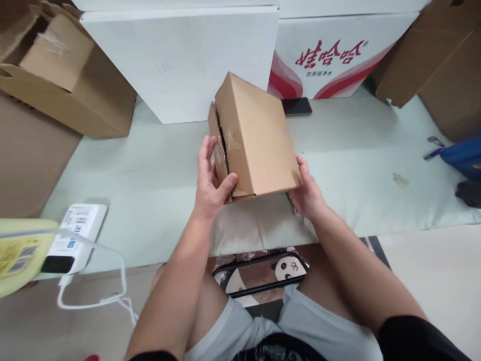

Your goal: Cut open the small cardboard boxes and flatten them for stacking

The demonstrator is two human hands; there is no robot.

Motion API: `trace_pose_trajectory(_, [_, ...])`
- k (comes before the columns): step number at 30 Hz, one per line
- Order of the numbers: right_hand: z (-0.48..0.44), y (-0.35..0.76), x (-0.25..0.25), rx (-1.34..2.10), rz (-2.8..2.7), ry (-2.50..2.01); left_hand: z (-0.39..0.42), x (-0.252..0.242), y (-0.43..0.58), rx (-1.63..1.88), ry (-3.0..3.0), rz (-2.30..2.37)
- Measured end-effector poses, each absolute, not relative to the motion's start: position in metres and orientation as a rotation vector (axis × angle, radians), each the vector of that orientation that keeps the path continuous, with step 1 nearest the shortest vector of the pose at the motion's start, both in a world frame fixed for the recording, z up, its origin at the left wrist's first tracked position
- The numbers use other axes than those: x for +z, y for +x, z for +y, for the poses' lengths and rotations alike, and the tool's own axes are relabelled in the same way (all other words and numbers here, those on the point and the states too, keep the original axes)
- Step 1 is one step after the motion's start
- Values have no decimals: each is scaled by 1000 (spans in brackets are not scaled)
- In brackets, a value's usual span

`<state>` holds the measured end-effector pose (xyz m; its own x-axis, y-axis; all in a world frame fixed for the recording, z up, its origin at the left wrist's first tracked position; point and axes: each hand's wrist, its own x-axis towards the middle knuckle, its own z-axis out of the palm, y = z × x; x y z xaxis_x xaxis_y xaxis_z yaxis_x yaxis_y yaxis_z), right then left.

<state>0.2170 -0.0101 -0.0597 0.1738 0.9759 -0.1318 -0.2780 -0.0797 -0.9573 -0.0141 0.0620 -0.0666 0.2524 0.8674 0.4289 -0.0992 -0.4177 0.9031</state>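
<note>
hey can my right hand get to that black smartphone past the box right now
Probably yes, if it lets go: your right hand is on the cardboard box. The box partly hides the black smartphone, but its right end shows, with no obstacle visible on that side.

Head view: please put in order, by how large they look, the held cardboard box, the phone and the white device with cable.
1. Cardboard box
2. White device
3. Phone, visible part only; the box seems to hide some of it.
</note>
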Motion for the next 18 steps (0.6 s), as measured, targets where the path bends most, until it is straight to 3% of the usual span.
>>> trace_pose_trajectory(13, [-6,215,-61,1244,-755,-1147,64,-62,-21,1390,1570,680])
trace_pose_trajectory(18, [-6,220,-65,1238,-832,-1226,62,-53,-31,1308,1432,899])
